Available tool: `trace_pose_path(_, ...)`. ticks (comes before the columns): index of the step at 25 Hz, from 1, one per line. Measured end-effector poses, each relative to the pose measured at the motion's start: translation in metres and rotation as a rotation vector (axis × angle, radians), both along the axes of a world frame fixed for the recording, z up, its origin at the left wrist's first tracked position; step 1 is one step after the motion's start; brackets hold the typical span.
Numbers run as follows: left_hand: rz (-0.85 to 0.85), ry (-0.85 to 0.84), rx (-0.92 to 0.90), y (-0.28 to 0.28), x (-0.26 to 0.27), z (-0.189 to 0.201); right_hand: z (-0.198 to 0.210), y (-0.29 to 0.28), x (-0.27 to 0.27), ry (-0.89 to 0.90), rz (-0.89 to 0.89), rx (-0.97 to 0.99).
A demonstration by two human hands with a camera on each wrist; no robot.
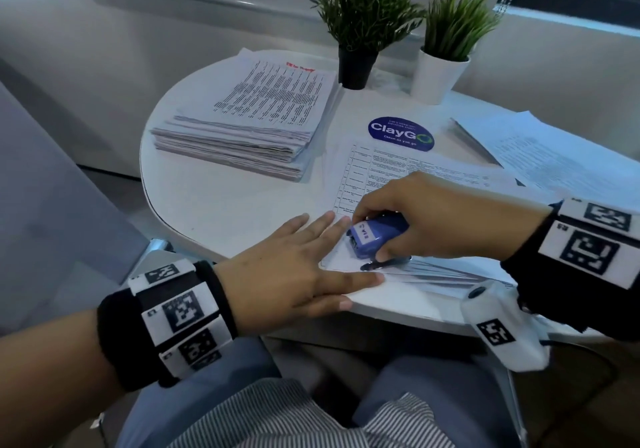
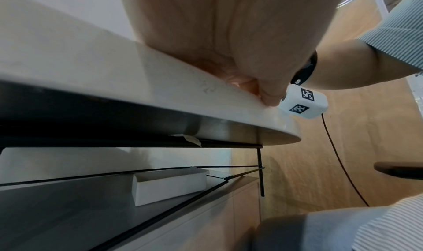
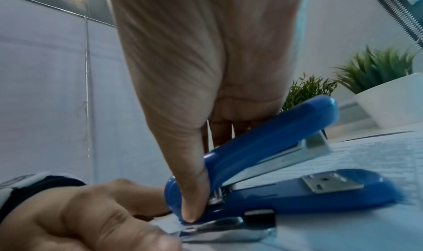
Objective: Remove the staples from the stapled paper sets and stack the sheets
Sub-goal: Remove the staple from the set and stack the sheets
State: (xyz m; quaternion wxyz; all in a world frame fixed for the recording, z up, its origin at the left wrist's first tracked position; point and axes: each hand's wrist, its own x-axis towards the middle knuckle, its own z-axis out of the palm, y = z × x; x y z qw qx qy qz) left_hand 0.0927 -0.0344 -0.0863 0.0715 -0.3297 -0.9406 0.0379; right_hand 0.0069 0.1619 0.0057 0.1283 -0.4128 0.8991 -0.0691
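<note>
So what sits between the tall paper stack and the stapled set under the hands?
Bare white tabletop, going by the head view; nothing lies between the tall paper stack and the stapled set.

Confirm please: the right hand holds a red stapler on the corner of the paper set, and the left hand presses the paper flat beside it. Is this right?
Only the colour is wrong. The stapler is blue, not red, as the head view and the right wrist view both show. The right hand does grip it at the corner of the paper set, and the left hand presses the paper flat beside it.
</note>
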Motion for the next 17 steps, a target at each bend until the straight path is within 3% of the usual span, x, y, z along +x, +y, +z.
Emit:
trace_pose_path(4,-0.017,0.012,0.017,0.0,0.0,-0.001,-0.003,-0.006,0.002,-0.004,0.042,-0.012)
trace_pose_path(8,0.002,-0.009,0.058,0.0,0.0,-0.003,-0.004,0.004,-0.007,0.026,-0.062,-0.019)
trace_pose_path(11,0.067,-0.121,0.323,0.0,0.001,0.0,-0.006,0.021,-0.017,0.058,-0.197,0.017)
trace_pose_path(13,0.262,-0.241,0.494,0.001,0.001,0.004,-0.004,0.033,-0.023,0.068,-0.283,0.091)
trace_pose_path(15,0.517,-0.233,0.442,0.007,-0.001,0.008,-0.004,0.04,-0.025,0.073,-0.341,0.176)
trace_pose_path(17,0.646,-0.2,0.332,0.016,-0.006,0.013,-0.005,0.042,-0.024,0.098,-0.335,0.239)
